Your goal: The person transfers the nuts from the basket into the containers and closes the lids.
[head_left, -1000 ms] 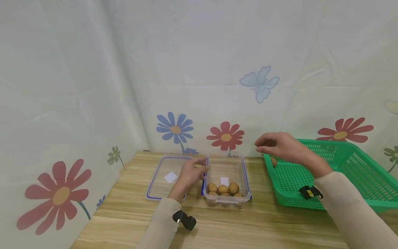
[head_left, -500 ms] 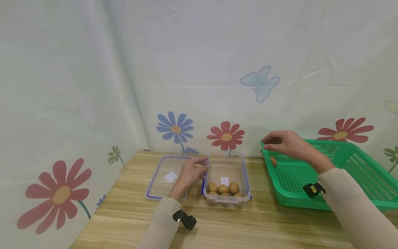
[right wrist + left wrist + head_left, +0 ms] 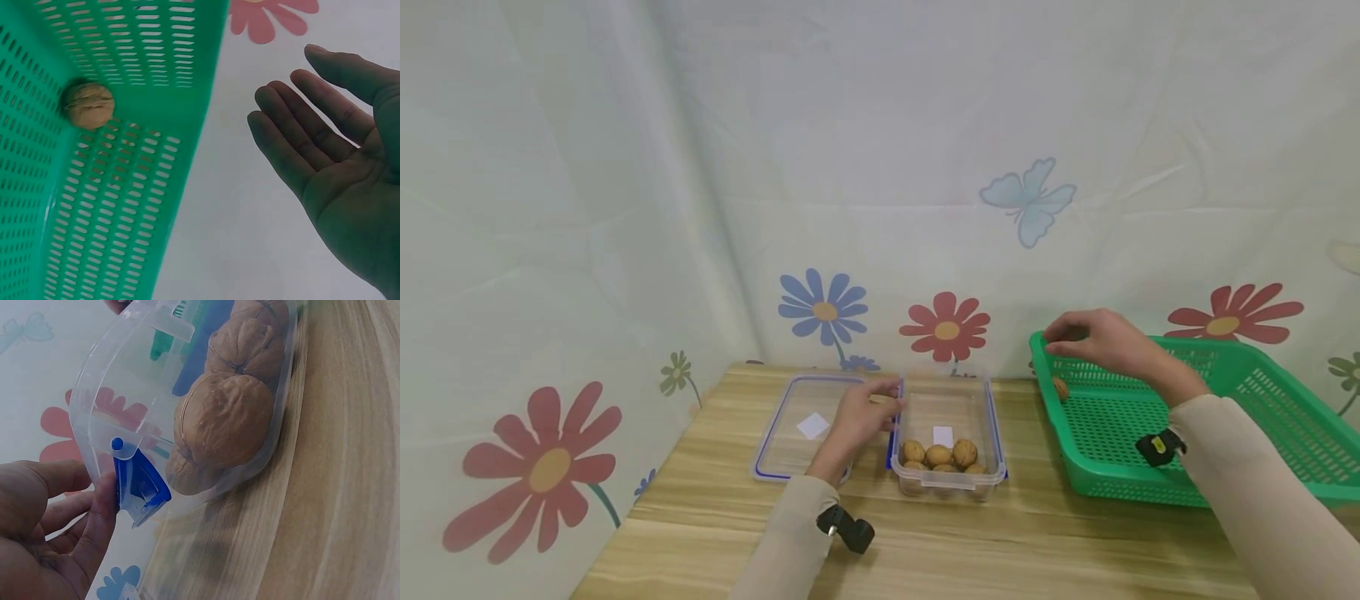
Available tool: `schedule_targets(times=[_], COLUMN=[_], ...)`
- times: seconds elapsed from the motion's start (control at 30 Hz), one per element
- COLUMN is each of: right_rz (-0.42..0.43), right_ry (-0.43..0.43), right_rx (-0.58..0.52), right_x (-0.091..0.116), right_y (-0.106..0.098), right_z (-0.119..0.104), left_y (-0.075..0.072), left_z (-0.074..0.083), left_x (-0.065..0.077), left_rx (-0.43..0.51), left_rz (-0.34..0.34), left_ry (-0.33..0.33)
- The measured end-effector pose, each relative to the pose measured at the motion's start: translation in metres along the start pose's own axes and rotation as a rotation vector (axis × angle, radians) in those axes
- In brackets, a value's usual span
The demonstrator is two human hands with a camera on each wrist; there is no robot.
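Note:
A clear plastic food container (image 3: 990, 417) with a blue seal stands in the middle of the table, several walnuts (image 3: 938, 456) gathered at its near end. My left hand (image 3: 861, 417) touches the container's left side with its fingertips; in the left wrist view they meet the wall beside a blue latch (image 3: 140, 487). Over the back left corner of a green plastic basket (image 3: 1063, 442) hovers my right hand (image 3: 1101, 340). It holds nothing, its fingers loosely bent in the right wrist view. One walnut (image 3: 89, 105) lies inside the basket by its left wall.
The container's clear lid (image 3: 775, 433), edged in blue, lies flat on the wooden table (image 3: 700, 483) to the left, partly behind my left forearm. A flower-printed curtain (image 3: 880, 167) hangs just behind the table.
My right hand has moved a little right, from beside the basket's left rim to over its back left corner. My left hand stays at the container.

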State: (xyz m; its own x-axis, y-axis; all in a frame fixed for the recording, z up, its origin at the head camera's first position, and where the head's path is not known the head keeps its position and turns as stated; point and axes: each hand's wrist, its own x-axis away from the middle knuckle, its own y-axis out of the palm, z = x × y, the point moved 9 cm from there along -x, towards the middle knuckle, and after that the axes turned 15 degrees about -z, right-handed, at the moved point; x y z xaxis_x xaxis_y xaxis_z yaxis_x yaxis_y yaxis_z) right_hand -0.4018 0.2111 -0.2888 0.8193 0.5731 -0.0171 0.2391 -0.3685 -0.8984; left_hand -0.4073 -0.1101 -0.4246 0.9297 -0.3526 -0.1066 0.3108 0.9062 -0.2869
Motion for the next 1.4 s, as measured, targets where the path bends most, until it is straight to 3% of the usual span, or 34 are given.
schedule_targets(times=[0.67,1.4], right_rz=[-0.082,-0.137], right_ry=[0.052,0.074], right_rx=[-0.045,-0.001], right_x=[-0.010,-0.016], right_y=[0.016,0.032], right_z=[0.036,0.054], left_y=[0.000,0.000], left_z=[0.001,-0.001], left_x=[0.000,0.000], left_rx=[0.002,-0.018], left_rz=[-0.007,-0.001], left_ry=[0.000,-0.011])
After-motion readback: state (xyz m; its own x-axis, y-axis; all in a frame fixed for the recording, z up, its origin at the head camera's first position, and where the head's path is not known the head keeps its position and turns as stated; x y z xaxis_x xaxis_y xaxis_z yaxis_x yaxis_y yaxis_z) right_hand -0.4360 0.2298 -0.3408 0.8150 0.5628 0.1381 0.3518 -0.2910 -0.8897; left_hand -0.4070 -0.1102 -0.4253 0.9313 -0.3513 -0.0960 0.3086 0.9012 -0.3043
